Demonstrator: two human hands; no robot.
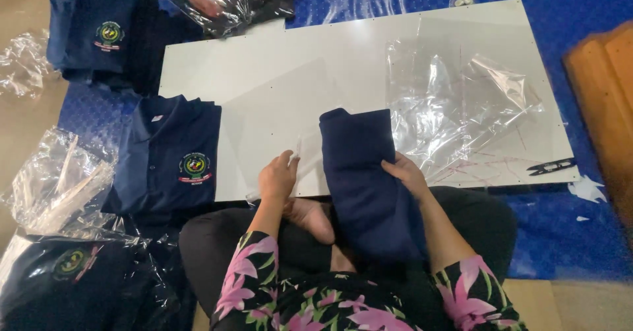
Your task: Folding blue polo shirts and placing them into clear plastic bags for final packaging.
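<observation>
Sleeves [245,275] showing black floral print | pink blooms and green leaves running through | dark trousers [217,245] covering the legs | hands [277,178] going bare, no rings

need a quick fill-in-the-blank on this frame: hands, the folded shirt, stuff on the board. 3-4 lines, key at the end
1. The right hand rests on a folded garment coloured ____.
2. The left hand pinches the edge of a clear ____ on the white board.
3. The small black snips lie near the board's ____ edge.
4. The polo shirt left of the board has an emblem on its ____.

Missing words: navy blue; plastic bag; right; chest
</observation>
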